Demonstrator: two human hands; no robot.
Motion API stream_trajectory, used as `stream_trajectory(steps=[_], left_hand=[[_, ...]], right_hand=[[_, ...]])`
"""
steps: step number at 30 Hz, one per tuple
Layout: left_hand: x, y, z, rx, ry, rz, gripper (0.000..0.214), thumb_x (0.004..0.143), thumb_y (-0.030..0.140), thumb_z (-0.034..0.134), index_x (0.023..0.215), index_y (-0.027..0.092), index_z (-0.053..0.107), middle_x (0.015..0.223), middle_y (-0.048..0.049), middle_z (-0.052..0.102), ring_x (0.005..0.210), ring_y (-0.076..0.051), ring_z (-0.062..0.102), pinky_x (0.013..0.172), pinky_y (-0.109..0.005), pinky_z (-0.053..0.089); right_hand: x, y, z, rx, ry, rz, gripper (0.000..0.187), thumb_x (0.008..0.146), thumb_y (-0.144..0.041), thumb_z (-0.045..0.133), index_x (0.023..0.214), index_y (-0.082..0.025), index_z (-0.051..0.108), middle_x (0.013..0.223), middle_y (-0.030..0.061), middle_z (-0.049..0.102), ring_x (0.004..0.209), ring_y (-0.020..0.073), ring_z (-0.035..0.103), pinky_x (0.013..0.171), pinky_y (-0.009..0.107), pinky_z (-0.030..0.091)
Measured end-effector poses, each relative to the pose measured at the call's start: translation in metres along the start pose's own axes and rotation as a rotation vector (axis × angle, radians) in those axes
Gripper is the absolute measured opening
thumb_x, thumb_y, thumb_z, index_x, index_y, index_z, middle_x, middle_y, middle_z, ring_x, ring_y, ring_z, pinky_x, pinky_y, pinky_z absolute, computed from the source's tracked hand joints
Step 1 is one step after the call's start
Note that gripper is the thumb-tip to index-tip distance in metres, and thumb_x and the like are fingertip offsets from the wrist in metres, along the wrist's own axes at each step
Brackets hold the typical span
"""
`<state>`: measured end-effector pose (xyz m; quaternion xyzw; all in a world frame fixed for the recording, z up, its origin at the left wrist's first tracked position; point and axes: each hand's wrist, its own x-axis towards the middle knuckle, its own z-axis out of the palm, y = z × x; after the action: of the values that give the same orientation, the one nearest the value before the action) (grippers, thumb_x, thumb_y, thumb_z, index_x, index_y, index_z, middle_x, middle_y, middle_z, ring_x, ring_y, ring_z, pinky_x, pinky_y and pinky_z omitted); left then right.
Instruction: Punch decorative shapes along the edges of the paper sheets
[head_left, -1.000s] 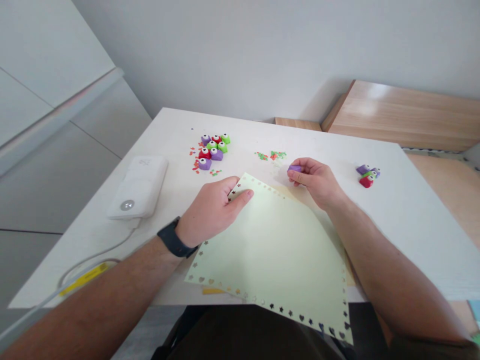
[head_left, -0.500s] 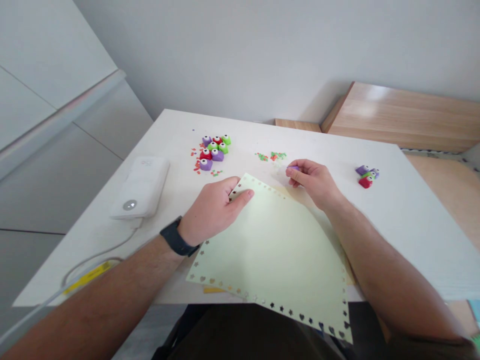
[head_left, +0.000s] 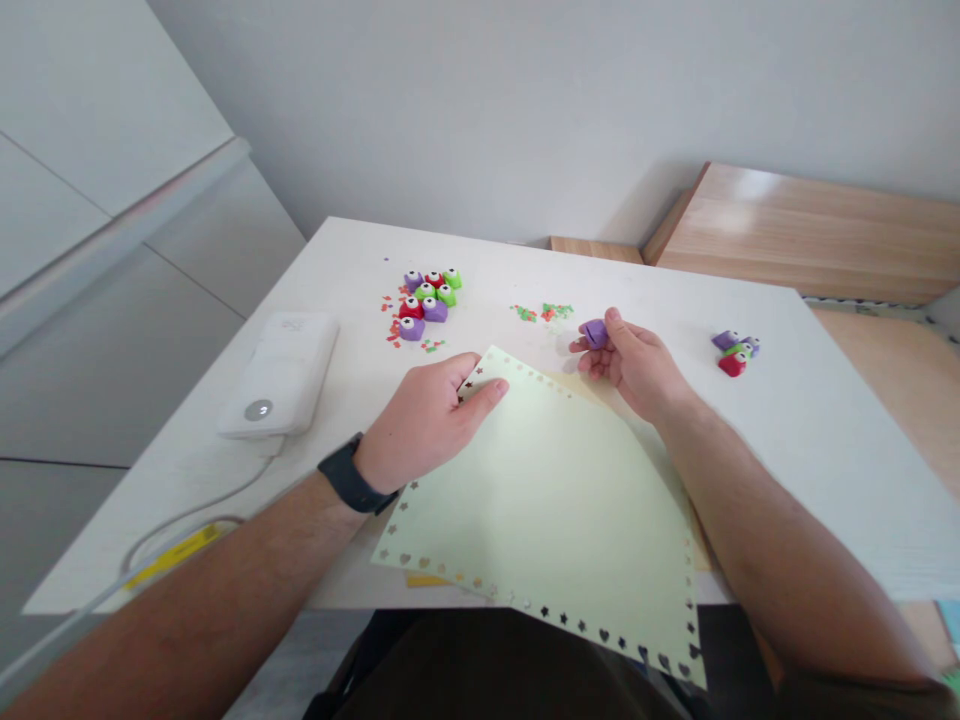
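My left hand [head_left: 433, 412] grips the upper left edge of a pale green sheet of paper [head_left: 555, 490], thumb on top. Small stars and hearts are punched along the sheet's edges. Held in the fingers of my right hand [head_left: 637, 365] is a purple craft punch [head_left: 595, 334], its slot turned toward me, just beyond the sheet's top edge. Part of a yellow sheet [head_left: 427, 579] shows beneath the green one. The paper's lower right corner hangs over the table's front edge.
Several purple, red and green punches [head_left: 433, 309] cluster at the back left, with a smaller group [head_left: 733, 352] at the right. Red and green paper bits [head_left: 556, 312] lie scattered at the back. A white power bank [head_left: 283, 372] with a cable [head_left: 217, 508] rests on the left.
My right hand has turned over, so the purple punch now shows its slot and the thumb points up. My left hand and the green paper have stayed in place.
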<state>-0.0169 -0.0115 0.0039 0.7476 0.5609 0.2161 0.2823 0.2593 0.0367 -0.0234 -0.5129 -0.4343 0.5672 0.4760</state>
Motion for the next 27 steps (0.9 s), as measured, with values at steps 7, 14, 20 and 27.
stream_trajectory(steps=[7, 14, 20, 27], left_hand=[[-0.0002, -0.0003, 0.0006, 0.002, -0.007, -0.002, 0.039, 0.099, 0.047, 0.056, 0.073, 0.022, 0.041, 0.061, 0.0056, 0.044, 0.059, -0.014, 0.045, 0.058, -0.032, 0.026], [-0.0014, 0.0008, -0.0001, -0.012, -0.002, -0.007, 0.040, 0.099, 0.047, 0.057, 0.072, 0.022, 0.039, 0.059, 0.0063, 0.041, 0.057, -0.013, 0.043, 0.057, -0.032, 0.027], [-0.0013, 0.0006, 0.0003, -0.005, 0.000, -0.005, 0.041, 0.099, 0.048, 0.056, 0.071, 0.022, 0.038, 0.059, 0.0062, 0.041, 0.057, -0.013, 0.043, 0.057, -0.032, 0.026], [-0.0002, -0.0005, 0.0002, -0.005, -0.007, -0.006, 0.040, 0.099, 0.048, 0.056, 0.072, 0.022, 0.041, 0.060, 0.0061, 0.043, 0.057, -0.013, 0.043, 0.057, -0.032, 0.026]], right_hand=[[-0.0010, 0.0000, -0.0002, -0.008, 0.004, -0.008, 0.059, 0.084, -0.078, 0.070, 0.091, -0.019, 0.069, 0.095, 0.0103, 0.078, 0.065, 0.0154, 0.067, 0.053, 0.028, 0.047], [-0.0016, 0.0002, -0.0032, -0.104, 0.005, -0.029, 0.051, 0.083, -0.069, 0.078, 0.089, -0.019, 0.070, 0.098, 0.0091, 0.076, 0.075, 0.0166, 0.071, 0.059, 0.027, 0.050], [-0.0029, 0.0010, -0.0011, -0.289, 0.032, 0.006, 0.056, 0.081, -0.074, 0.076, 0.086, -0.019, 0.069, 0.088, 0.0074, 0.074, 0.071, 0.0165, 0.069, 0.060, 0.028, 0.049], [-0.0054, 0.0022, -0.0045, -0.640, 0.020, -0.127, 0.047, 0.093, -0.068, 0.065, 0.095, -0.021, 0.072, 0.077, 0.0031, 0.073, 0.065, 0.0160, 0.064, 0.063, 0.030, 0.046]])
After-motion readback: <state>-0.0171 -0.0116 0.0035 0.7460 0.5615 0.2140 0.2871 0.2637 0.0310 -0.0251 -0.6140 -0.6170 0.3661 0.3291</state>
